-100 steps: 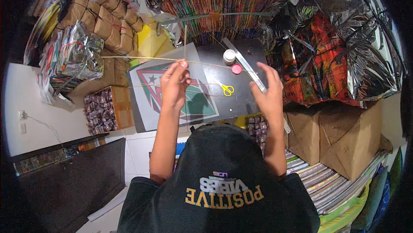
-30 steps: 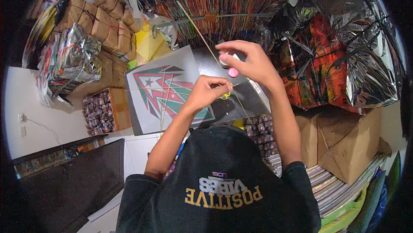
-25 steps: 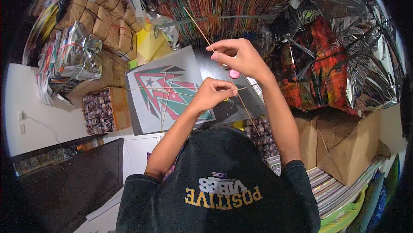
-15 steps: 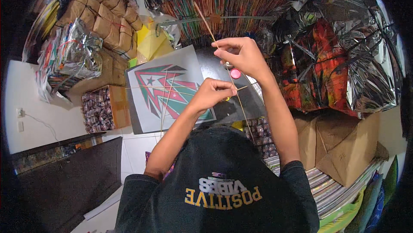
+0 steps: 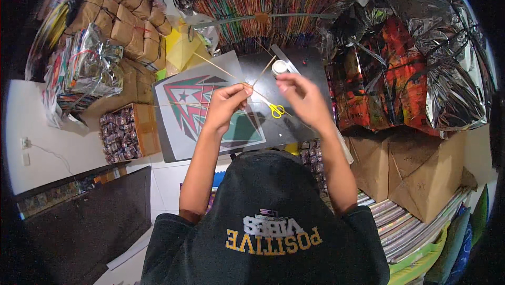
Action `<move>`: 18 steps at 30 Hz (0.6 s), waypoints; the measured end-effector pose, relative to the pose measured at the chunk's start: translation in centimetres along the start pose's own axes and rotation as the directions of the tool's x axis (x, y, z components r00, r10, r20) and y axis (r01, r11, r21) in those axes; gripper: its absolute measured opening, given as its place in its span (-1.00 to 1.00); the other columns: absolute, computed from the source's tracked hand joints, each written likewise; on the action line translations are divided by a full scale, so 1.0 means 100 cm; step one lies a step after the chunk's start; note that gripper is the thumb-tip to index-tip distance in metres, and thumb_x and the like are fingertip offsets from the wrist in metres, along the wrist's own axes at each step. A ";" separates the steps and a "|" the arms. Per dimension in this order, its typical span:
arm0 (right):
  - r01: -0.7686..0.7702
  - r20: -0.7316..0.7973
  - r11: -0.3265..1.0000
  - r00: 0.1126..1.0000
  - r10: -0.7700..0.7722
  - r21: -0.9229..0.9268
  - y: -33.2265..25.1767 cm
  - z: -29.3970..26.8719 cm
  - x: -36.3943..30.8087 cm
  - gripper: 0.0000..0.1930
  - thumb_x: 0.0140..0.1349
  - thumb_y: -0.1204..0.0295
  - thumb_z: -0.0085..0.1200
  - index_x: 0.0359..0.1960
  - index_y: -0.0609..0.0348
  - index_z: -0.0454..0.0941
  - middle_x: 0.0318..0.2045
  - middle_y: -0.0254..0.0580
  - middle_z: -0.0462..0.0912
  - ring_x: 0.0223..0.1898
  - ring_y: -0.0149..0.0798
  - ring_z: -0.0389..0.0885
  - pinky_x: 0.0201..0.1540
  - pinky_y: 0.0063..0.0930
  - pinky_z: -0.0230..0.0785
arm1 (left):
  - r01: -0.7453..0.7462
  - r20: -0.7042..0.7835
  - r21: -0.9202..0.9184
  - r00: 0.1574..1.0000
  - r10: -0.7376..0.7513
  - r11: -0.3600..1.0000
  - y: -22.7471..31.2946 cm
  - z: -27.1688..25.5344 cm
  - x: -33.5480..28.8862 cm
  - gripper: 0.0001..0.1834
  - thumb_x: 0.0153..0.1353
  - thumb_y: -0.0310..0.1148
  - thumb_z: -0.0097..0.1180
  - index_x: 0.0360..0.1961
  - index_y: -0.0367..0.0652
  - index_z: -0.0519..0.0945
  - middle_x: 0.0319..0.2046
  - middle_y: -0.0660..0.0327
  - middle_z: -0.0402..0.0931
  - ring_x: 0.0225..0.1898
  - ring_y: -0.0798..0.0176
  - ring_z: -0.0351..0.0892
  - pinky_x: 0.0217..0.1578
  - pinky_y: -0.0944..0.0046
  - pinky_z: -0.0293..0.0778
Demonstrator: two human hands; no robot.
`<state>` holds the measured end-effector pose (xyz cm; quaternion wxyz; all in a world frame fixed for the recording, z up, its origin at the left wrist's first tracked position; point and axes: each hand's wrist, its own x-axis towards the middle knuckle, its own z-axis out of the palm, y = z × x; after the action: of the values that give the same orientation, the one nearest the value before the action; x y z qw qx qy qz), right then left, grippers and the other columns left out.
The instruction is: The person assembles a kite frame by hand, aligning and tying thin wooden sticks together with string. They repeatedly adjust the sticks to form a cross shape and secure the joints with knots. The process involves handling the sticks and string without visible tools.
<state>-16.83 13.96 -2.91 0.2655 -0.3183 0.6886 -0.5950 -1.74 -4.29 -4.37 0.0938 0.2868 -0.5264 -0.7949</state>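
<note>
My left hand pinches thin wooden sticks where they cross, above the dark tabletop. My right hand is a little to the right, smeared by motion; whether its fingers hold anything is unclear. Just beyond its fingertips stands a small round white tub. Between the two hands lies a pair of yellow-handled scissors. Below and left of my left hand, a pale sheet with a red, green and black pattern lies flat, with more thin sticks across it.
A dark board-like table bears all this. Past its far edge are tightly packed colourful bundles. On the left are brown paper parcels and a box of small packets; on the right, plastic-wrapped bundles above a cardboard box.
My left hand has moved left and slightly up, now at a crossing of sticks. My right hand has come down from the raised stick. The scissors and white tub show more plainly.
</note>
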 end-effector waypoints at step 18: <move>-0.006 -0.113 0.996 0.994 -0.005 -0.093 -0.008 0.046 -0.026 -0.83 0.22 0.42 0.27 -0.25 0.28 0.71 -0.39 -0.22 0.76 -0.46 -0.51 0.60 -0.37 -0.57 0.45 | -0.016 0.074 -0.016 0.997 0.017 1.000 -0.007 0.009 -0.016 -0.83 0.23 -0.40 0.31 -0.22 -0.27 0.73 -0.43 0.35 0.62 -0.47 0.53 0.46 -0.43 0.47 0.42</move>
<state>-11.61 12.81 -2.90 0.2113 -0.2961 0.7295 -0.5793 -0.85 -2.57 -4.18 0.0830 0.2518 -0.5260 -0.8081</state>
